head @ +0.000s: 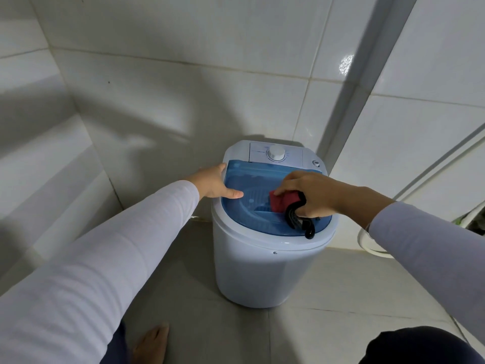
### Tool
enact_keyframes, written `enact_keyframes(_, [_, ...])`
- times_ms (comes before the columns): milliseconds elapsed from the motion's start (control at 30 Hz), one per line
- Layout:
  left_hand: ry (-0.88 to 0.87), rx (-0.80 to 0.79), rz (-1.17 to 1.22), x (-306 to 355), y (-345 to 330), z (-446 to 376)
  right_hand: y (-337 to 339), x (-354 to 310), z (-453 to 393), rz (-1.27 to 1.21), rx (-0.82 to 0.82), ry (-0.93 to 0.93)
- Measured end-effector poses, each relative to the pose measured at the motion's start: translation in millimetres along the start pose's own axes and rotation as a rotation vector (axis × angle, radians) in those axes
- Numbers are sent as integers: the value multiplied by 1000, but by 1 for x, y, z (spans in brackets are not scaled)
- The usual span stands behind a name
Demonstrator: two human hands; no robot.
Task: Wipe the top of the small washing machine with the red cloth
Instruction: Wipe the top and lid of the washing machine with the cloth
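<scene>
The small white washing machine [265, 269] stands on the floor in a tiled corner, with a see-through blue lid [249, 179] and a white dial [276, 153] on its back panel. My right hand [312, 193] presses the red cloth [282, 202] with black trim onto the right half of the lid; the black edge hangs over the lid's front right rim. My left hand [214, 183] lies flat on the lid's left edge, fingers apart, thumb pointing right across the blue plastic.
White tiled walls close in behind and to the left of the machine. A white bowl-like rim [367, 243] sits on the floor at the right, partly behind my right sleeve. My bare foot [152, 342] is on the grey floor tiles in front.
</scene>
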State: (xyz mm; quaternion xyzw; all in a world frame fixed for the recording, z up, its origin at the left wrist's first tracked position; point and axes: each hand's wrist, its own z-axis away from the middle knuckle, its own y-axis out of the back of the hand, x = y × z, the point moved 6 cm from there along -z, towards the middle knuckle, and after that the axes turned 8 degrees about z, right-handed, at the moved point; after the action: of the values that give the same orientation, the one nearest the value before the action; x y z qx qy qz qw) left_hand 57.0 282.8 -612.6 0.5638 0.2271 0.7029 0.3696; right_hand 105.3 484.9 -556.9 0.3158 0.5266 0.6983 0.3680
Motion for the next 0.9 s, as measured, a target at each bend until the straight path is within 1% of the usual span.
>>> enact_keyframes(233, [-13,-13,24,5,-1,2,4,-13,-7,46,-8,22])
enact_keyframes(433, [-24,-28,2,11,2,6,4,-43,-22,53,52,109])
enact_keyframes(567, [-5,-30,-31,11,2,5,4,-43,-20,135,18,139])
enact_keyframes(767, [52,-26,-50,4,3,3,5,-35,-11,300,-97,131])
enact_keyframes(900, [43,-24,-18,3,0,5,6,-38,-10,349,-103,116])
